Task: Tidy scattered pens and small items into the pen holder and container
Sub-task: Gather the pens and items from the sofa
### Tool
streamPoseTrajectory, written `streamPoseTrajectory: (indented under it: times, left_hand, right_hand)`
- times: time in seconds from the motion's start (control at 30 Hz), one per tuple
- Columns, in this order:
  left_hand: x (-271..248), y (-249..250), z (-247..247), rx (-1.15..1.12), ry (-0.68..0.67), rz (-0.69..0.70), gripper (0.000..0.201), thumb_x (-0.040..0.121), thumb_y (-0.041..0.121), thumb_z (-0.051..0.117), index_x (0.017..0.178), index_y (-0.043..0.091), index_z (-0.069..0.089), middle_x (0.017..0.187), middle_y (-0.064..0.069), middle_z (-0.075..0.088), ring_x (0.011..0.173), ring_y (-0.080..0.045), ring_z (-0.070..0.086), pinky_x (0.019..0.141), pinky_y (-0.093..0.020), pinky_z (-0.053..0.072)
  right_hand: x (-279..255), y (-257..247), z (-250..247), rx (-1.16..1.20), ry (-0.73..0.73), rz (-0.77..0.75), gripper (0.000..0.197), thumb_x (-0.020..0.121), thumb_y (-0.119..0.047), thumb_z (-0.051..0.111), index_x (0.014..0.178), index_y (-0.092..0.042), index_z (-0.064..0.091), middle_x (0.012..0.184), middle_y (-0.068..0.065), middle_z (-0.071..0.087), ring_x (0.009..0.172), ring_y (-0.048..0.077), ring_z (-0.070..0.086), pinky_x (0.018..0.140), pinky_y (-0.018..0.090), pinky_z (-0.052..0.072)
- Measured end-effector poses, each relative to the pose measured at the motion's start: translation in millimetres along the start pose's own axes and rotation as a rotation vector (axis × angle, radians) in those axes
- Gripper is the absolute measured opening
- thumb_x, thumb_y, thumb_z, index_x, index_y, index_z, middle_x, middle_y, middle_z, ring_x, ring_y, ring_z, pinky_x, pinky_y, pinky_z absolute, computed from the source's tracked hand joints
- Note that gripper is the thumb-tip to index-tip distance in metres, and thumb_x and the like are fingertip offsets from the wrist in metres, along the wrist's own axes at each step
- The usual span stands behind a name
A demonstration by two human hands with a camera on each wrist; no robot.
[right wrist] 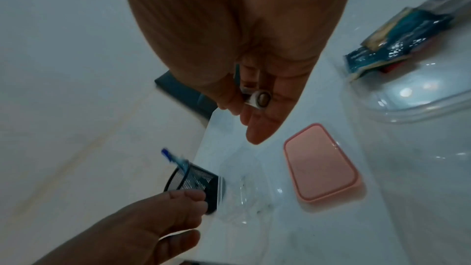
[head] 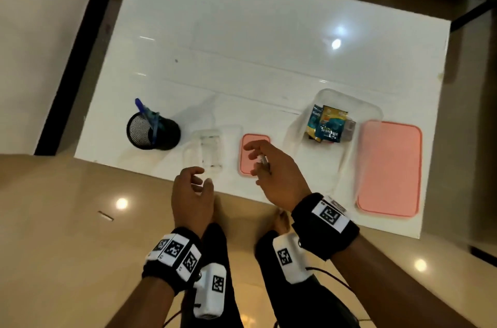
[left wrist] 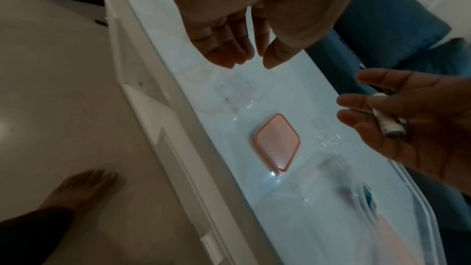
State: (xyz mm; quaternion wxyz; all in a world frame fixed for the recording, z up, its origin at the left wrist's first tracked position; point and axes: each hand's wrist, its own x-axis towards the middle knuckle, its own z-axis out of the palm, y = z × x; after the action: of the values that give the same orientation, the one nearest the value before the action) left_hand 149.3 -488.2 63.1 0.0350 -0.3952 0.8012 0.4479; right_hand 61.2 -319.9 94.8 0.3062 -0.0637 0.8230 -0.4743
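While its fingers curl round a short white cylindrical marker (head: 263, 162), the right hand (head: 271, 177) hovers above the small pink rounded lid (head: 248, 155) on the glossy white surface (head: 242, 64). Left hand (head: 192, 198), loosely curled, holds nothing near a small clear container (head: 207, 151). Black mesh pen holder (head: 153, 131) stands left, holding a blue pen (head: 146, 115).

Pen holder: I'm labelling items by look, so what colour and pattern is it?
Black wire mesh; the pen holder shows best in the head view.

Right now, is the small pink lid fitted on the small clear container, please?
No, the small pink lid lies flat on the table beside the small clear container.
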Motion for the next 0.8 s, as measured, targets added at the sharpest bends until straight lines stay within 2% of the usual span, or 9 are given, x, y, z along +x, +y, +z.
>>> streamPoseTrajectory:
  times: [0.07, 0.17, 0.2, 0.27, 0.37, 0.5, 0.63, 0.7, 0.8]
  left_hand:
    - [3, -16, -7, -0.035, -0.003, -0.062, 0.034, 0.085, 0.013, 0.067, 0.117, 0.018, 0.055, 0.103, -0.006, 0.055, 0.076, -0.010, 0.056, 0.076, -0.037, 0.052]
    - [12, -33, -14, -0.107, -0.069, -0.164, 0.052, 0.087, 0.021, 0.068, 0.134, 0.023, 0.044, 0.113, -0.004, 0.052, 0.082, -0.012, 0.060, 0.068, -0.021, 0.046]
    - [17, -35, -12, -0.140, -0.095, -0.184, 0.056, 0.087, 0.024, 0.067, 0.137, 0.026, 0.041, 0.115, -0.003, 0.053, 0.088, -0.015, 0.062, 0.070, -0.021, 0.047]
    - [27, -38, -9, -0.186, -0.136, -0.221, 0.059, 0.087, 0.027, 0.067, 0.139, 0.034, 0.038, 0.118, -0.001, 0.054, 0.099, -0.021, 0.064, 0.081, -0.033, 0.053]
    - [39, -43, -1, -0.207, -0.189, -0.247, 0.054, 0.087, 0.026, 0.067, 0.134, 0.039, 0.042, 0.117, 0.002, 0.057, 0.101, -0.021, 0.065, 0.085, -0.044, 0.056]
    - [52, -37, -3, -0.328, -0.239, -0.292, 0.036, 0.095, 0.020, 0.059, 0.128, 0.031, 0.050, 0.103, -0.003, 0.065, 0.074, -0.022, 0.073, 0.070, -0.033, 0.058]
    - [65, -41, -5, -0.318, -0.272, -0.273, 0.027, 0.097, 0.020, 0.055, 0.122, 0.029, 0.054, 0.097, -0.005, 0.068, 0.066, -0.017, 0.073, 0.056, -0.028, 0.050]
    - [73, -42, -7, -0.326, -0.295, -0.272, 0.021, 0.097, 0.021, 0.055, 0.117, 0.028, 0.057, 0.095, -0.006, 0.069, 0.067, -0.018, 0.073, 0.057, -0.026, 0.049]
    - [83, -42, -11, -0.318, -0.328, -0.244, 0.015, 0.097, 0.021, 0.055, 0.109, 0.029, 0.059, 0.091, -0.005, 0.069, 0.068, -0.019, 0.073, 0.064, -0.030, 0.053]
  right_hand:
    - [16, -9, 17, -0.125, -0.034, -0.087, 0.041, 0.089, 0.001, 0.044, 0.116, -0.026, 0.061, 0.109, -0.004, 0.062, 0.099, 0.015, 0.059, 0.091, 0.032, 0.048]
    - [44, -22, 48, -0.291, -0.139, -0.113, 0.037, 0.087, 0.003, 0.046, 0.109, -0.021, 0.064, 0.107, -0.002, 0.063, 0.103, 0.016, 0.058, 0.085, 0.024, 0.041]
    - [52, -26, 54, -0.324, -0.160, -0.101, 0.036, 0.087, 0.002, 0.046, 0.109, -0.022, 0.064, 0.108, -0.002, 0.063, 0.103, 0.015, 0.058, 0.084, 0.021, 0.039]
    - [66, -34, 66, -0.415, -0.215, -0.084, 0.034, 0.087, -0.001, 0.048, 0.109, -0.022, 0.063, 0.110, -0.003, 0.063, 0.102, 0.015, 0.058, 0.081, 0.021, 0.038]
    - [76, -45, 79, -0.552, -0.278, -0.060, 0.033, 0.086, -0.008, 0.053, 0.112, -0.027, 0.060, 0.108, -0.005, 0.064, 0.098, 0.017, 0.058, 0.076, 0.025, 0.038]
    - [81, -48, 94, -0.727, -0.276, -0.048, 0.030, 0.088, -0.018, 0.056, 0.116, -0.028, 0.056, 0.108, -0.004, 0.065, 0.099, 0.021, 0.059, 0.074, 0.028, 0.036]
    - [82, -38, 106, -0.799, -0.283, -0.057, 0.031, 0.089, -0.018, 0.055, 0.119, -0.025, 0.053, 0.105, -0.001, 0.068, 0.097, 0.024, 0.064, 0.073, 0.030, 0.041]
    - [83, -34, 107, -0.782, -0.276, -0.036, 0.033, 0.088, -0.015, 0.054, 0.119, -0.026, 0.053, 0.108, -0.003, 0.069, 0.099, 0.024, 0.064, 0.075, 0.030, 0.042]
    - [85, -31, 104, -0.704, -0.227, 0.010, 0.040, 0.084, -0.008, 0.053, 0.116, -0.031, 0.057, 0.112, -0.009, 0.068, 0.102, 0.020, 0.062, 0.077, 0.029, 0.045]
